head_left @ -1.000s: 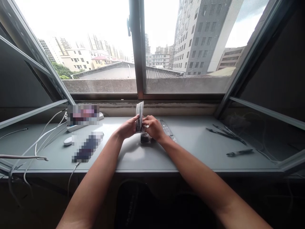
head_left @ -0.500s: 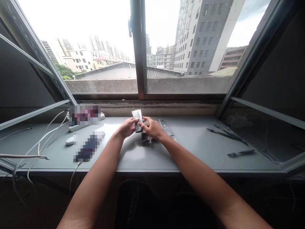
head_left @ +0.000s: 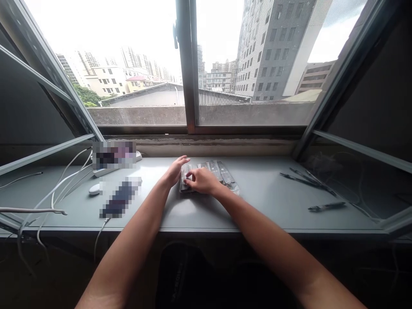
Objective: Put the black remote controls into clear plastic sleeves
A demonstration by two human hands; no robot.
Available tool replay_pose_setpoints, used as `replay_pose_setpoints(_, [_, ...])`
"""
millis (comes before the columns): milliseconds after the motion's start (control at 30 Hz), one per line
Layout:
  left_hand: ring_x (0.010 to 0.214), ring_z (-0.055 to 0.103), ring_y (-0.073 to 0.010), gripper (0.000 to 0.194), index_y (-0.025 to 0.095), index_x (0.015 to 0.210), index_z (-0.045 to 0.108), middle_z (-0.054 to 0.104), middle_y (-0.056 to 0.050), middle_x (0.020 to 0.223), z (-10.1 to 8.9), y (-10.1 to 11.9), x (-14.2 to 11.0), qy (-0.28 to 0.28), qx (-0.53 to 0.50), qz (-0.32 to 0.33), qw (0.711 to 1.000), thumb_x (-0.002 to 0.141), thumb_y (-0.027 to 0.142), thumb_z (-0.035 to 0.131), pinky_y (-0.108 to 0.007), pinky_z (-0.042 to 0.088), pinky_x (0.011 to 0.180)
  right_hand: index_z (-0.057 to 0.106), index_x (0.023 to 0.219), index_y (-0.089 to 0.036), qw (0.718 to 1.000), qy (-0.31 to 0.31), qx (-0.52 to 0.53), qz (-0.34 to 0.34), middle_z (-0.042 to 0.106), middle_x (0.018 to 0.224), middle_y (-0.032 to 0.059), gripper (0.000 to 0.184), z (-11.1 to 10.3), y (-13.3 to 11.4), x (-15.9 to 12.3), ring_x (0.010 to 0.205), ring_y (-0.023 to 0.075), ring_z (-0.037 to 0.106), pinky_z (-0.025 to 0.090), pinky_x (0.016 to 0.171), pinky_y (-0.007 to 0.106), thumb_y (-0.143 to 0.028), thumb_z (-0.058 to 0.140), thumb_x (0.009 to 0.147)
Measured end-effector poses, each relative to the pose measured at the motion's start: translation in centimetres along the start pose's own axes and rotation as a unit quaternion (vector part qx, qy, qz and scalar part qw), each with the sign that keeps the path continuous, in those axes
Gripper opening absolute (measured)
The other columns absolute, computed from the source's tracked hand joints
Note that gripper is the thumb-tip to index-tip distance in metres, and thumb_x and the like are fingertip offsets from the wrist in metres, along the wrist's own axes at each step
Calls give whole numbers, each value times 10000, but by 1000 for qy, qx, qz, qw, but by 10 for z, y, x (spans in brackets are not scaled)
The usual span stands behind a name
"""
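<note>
Several flat dark pieces in clear plastic bags (head_left: 226,172) lie side by side in a row on the grey table, behind and beside my hands. At the left end of that row, my right hand (head_left: 203,180) has thumb and forefinger curled down on a bagged dark piece (head_left: 184,185), partly covered by the fingers. My left hand (head_left: 174,171) is upright along the left side of the same piece, fingers stretched and holding nothing. Whether its palm touches the bag is hard to tell.
A white power strip (head_left: 139,156) with cables stands at the back left. Nearer are a white rounded object (head_left: 94,189) and a blurred-out dark item (head_left: 117,199) with a cable. Slender black objects (head_left: 326,207) lie at the right. Metal frame bars slope along both sides.
The bagged piece held up between both hands has come down onto the left end of the row. My left hand has let go and its fingers have straightened.
</note>
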State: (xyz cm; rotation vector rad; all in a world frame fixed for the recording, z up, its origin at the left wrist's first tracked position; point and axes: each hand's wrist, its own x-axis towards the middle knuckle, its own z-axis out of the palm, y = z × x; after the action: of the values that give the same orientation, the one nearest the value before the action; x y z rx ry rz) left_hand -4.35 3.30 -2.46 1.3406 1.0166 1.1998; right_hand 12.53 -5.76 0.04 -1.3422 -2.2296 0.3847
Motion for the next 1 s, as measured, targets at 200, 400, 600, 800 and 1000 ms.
replay_pose_setpoints(200, [1530, 486, -347, 420, 233, 1254, 762, 675, -123, 1518, 0, 3, -2, -7, 64, 9, 998, 906, 457, 692, -476, 322, 1282, 859, 1049, -253, 1000, -15, -26, -9, 818, 891, 44, 204, 4, -1, -2, 820, 210, 738, 458, 696, 281, -390, 715, 1000])
replay_pose_setpoints(400, [1360, 629, -336, 336, 182, 1153, 786, 736, -166, 1359, 0, -7, 2, 17, 297, 87, 951, 959, 363, 579, -469, 417, 1225, 843, 1128, -254, 996, 54, -52, 39, 836, 938, 58, 302, -14, 9, 3, 872, 225, 762, 487, 767, 278, -441, 611, 1079])
replay_pose_setpoints(600, [1315, 640, -316, 302, 196, 1112, 789, 728, -152, 1319, 4, -5, -1, 18, 368, 145, 918, 987, 325, 546, -450, 431, 1223, 750, 1361, -218, 976, 4, -110, 188, 803, 1272, 152, 432, -72, 56, 10, 1142, 298, 755, 528, 911, 318, -490, 680, 1033])
replay_pose_setpoints(800, [1279, 626, -354, 129, 237, 963, 790, 718, -139, 1225, 9, 2, -7, 37, 261, 167, 950, 923, 306, 690, -488, 392, 1248, 778, 1256, -137, 947, -40, -86, 306, 793, 1149, 244, 606, -88, 107, -8, 951, 334, 776, 544, 787, 365, -672, 578, 1055])
replay_pose_setpoints(1000, [1283, 604, -356, 79, 254, 945, 802, 705, -122, 1213, 13, 4, -11, 31, 204, 172, 963, 892, 271, 746, -487, 384, 1250, 580, 1566, -145, 958, -92, 82, 261, 788, 917, 84, 995, -84, 123, -20, 668, 201, 672, 495, 588, 276, -573, 969, 756])
